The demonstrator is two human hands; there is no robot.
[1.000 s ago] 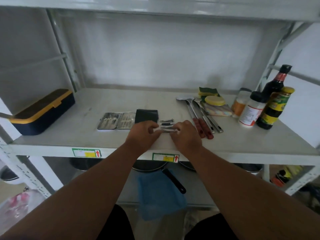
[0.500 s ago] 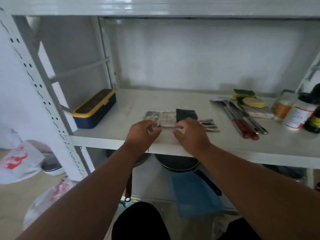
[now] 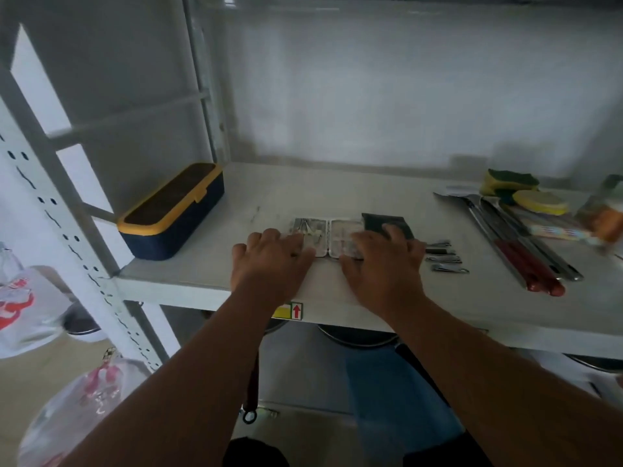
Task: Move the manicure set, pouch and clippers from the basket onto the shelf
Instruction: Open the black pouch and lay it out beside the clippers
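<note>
The manicure set (image 3: 328,235), a silver case lying open flat, rests on the white shelf (image 3: 337,197) near its front edge. My left hand (image 3: 269,261) lies palm down on the case's left half, fingers spread. My right hand (image 3: 384,261) covers its right half and part of the black pouch (image 3: 381,221) just behind. Several metal nail clippers (image 3: 443,256) lie in a row right of my right hand. Both hands press flat on the case; neither is closed around it. No basket is in view.
A navy box with a yellow rim (image 3: 172,212) stands at the shelf's left end. Red-handled utensils (image 3: 515,244), sponges (image 3: 526,193) and jars lie at the right. Pans and a blue cloth (image 3: 394,389) sit on the shelf below. Plastic bags (image 3: 20,298) lie on the floor at left.
My hands have left the clippers and moved left onto the open manicure set. The camera has swung left, so the bottles at the right have dropped out of view.
</note>
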